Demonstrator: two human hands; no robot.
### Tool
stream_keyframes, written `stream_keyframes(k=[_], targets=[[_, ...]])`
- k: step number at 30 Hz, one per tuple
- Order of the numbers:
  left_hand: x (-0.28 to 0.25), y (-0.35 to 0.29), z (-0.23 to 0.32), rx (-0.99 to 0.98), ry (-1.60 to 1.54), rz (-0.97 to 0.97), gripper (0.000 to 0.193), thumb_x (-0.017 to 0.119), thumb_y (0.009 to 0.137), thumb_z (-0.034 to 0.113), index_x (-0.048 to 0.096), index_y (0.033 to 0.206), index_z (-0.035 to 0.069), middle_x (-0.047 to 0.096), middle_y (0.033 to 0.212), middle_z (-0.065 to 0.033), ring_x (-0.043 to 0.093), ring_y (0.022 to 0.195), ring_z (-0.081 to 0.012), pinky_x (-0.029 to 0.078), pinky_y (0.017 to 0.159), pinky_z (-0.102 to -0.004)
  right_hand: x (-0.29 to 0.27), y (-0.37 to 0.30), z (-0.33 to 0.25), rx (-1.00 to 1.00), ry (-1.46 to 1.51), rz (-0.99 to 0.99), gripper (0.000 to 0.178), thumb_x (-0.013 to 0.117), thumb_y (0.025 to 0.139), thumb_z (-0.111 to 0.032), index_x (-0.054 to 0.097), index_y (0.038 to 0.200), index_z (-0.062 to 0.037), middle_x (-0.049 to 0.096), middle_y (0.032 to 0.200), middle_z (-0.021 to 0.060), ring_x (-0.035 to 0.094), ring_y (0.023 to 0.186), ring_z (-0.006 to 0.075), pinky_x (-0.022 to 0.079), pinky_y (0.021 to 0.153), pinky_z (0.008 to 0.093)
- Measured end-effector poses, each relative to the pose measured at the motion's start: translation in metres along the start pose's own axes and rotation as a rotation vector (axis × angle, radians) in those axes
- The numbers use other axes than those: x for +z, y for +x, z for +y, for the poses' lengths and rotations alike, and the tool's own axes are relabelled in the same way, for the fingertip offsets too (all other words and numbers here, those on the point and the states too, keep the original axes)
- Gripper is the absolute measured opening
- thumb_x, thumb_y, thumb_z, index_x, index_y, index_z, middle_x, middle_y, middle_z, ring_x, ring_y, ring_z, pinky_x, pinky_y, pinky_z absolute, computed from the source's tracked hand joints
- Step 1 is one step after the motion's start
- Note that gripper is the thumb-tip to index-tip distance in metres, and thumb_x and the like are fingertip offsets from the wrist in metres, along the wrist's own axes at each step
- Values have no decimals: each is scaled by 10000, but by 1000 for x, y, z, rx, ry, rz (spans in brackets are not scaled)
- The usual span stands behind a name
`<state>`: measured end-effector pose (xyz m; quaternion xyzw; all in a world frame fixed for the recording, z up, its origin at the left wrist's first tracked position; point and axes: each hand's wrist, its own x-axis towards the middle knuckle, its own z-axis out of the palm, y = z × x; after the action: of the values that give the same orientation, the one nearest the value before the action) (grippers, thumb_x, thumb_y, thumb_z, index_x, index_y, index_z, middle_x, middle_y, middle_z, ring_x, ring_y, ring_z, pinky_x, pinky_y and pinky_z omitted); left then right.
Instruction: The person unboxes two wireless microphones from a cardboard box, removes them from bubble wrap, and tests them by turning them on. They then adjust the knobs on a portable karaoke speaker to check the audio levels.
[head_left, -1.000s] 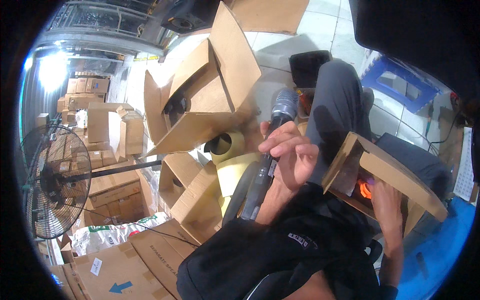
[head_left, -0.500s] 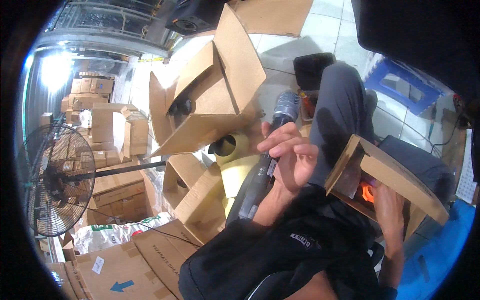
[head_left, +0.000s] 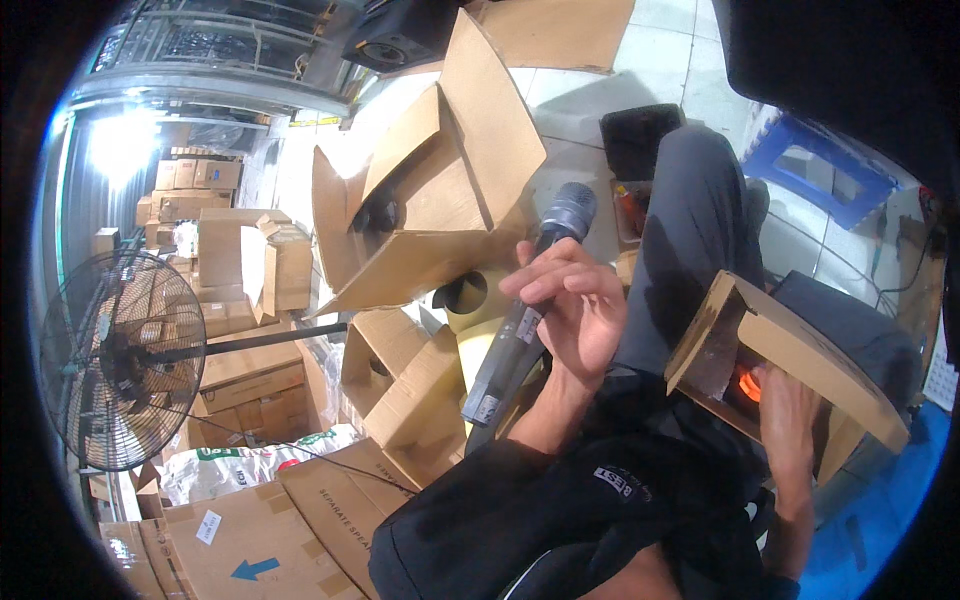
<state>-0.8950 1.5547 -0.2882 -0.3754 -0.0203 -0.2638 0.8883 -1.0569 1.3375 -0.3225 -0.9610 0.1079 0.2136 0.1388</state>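
Head view: the left hand (head_left: 578,300) curls its fingers around the mic (head_left: 513,343), tilted mid-frame; it looks stiff, fairly light and smooth, best held by the body, sparing the mesh head. At right, the right hand (head_left: 790,408) reaches into a box (head_left: 820,343) by something orange (head_left: 749,385), grip hidden; the flap obstructs access. Beyond, upper centre, gapes a carton (head_left: 495,140); far left, a fan (head_left: 125,352).

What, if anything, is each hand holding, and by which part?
Left hand: a microphone, by the upper handle, just below the grille. Right hand: inside an open cardboard box, fingertips hidden; its hold cannot be told.
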Motion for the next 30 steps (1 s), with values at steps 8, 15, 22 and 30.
stream_keyframes(k=[8, 15, 22, 30], targets=[[-1, 1, 3, 31, 79, 8, 347, 502, 1030, 277, 622, 739, 130, 743, 789, 12, 693, 806, -154, 445, 956, -354, 19, -2, 9, -101, 11, 196, 309, 687, 872, -119, 648, 1126, 53, 653, 1056, 255, 614, 997, 421, 456, 888, 514], [-2, -2, 7, 18, 188, 67, 398, 480, 1017, 203, 718, 707, 131, 718, 794, 14, 671, 819, -153, 444, 944, -324, 1, -1, 6, -77, 48, 75, 311, 699, 857, -112, 654, 1110, 62, 647, 1075, 265, 600, 1018, 440, 455, 899, 519], [-5, -3, 6, 36, 230, 86, 431, 465, 1040, 281, 689, 699, 139, 680, 770, 24, 631, 791, -136, 418, 933, -329, -14, -1, -3, -77, -20, 63, 271, 636, 937, -140, 640, 1139, 40, 630, 1133, 255, 606, 1045, 433, 458, 903, 505], [-8, -3, 5, 20, 264, 135, 409, 495, 1030, 316, 628, 684, 142, 685, 741, 44, 636, 753, -129, 419, 932, -331, -2, -2, 2, -9, 248, 216, 327, 738, 842, -93, 696, 1158, -17, 664, 1107, 223, 605, 1050, 413, 447, 947, 492]])
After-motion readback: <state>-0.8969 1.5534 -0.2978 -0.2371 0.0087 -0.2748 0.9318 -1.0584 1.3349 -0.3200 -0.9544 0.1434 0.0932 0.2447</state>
